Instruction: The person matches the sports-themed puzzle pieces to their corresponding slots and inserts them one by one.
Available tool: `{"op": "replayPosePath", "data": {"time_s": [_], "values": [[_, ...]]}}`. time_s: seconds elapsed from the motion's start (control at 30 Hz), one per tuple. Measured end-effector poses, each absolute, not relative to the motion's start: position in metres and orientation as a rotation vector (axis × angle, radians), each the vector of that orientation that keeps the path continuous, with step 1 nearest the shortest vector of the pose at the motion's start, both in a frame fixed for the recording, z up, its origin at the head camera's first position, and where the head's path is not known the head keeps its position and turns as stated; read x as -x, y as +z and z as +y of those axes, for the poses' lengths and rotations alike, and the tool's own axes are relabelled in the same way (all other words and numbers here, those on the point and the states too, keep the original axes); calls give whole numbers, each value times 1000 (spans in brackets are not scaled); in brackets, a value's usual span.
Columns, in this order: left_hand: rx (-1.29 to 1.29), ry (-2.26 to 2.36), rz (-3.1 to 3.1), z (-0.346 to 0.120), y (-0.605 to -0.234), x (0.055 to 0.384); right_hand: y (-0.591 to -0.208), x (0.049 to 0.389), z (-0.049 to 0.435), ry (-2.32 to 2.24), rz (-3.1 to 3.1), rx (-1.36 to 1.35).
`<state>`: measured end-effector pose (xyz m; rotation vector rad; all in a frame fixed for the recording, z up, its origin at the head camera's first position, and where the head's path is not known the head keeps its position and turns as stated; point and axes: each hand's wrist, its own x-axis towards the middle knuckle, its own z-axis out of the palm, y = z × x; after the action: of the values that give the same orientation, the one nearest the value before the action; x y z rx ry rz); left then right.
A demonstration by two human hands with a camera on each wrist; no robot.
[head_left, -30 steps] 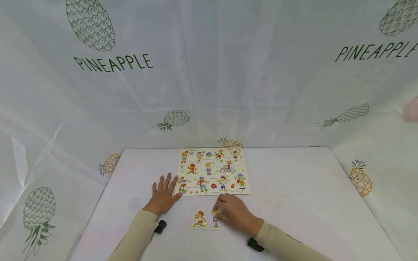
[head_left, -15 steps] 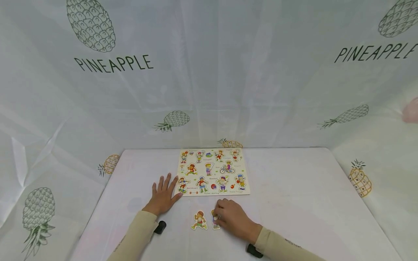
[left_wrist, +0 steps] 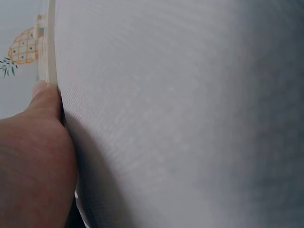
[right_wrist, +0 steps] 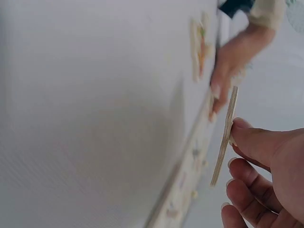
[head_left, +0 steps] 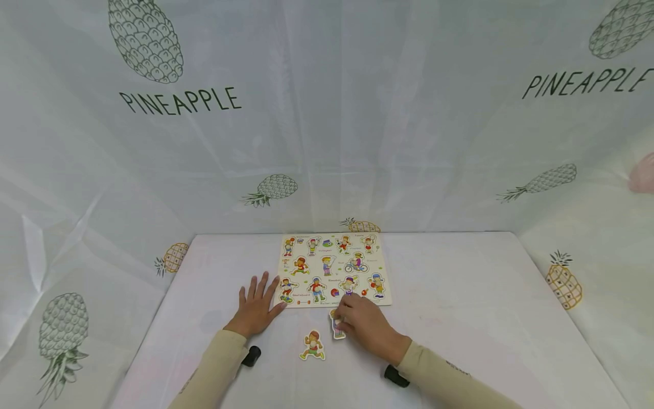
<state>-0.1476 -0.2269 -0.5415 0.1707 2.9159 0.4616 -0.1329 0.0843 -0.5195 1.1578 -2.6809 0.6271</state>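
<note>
A flat wooden puzzle board (head_left: 375, 270) with sports figures lies on the white table. My left hand (head_left: 255, 312) rests flat, fingers spread, its thumb and index fingertips at the board's front left corner. With thumb and fingers, my right hand (head_left: 370, 326) pinches a puzzle piece (head_left: 337, 328) of a figure in purple trousers, just in front of the board. Seen edge-on in the right wrist view, this thin wooden piece (right_wrist: 224, 137) is up off the table. A second puzzle piece (head_left: 312, 345), a running figure, lies on the table between the hands.
Black wrist straps (head_left: 396, 376) show at both forearms. Behind the table (head_left: 460, 295) hangs a white cloth (head_left: 409, 142) printed with pineapples, which also covers both sides.
My right hand has taken up the purple-trousered puzzle piece from beside the running one and moved it forward, closer to the board. The left hand has stayed in place.
</note>
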Motion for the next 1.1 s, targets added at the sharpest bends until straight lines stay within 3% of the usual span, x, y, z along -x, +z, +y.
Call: {"op": "replayPosePath", "data": {"time_s": [1.1], "values": [[-220,530,2950,-229,-548,144,-520,242,44,608,-2711,-942]]}}
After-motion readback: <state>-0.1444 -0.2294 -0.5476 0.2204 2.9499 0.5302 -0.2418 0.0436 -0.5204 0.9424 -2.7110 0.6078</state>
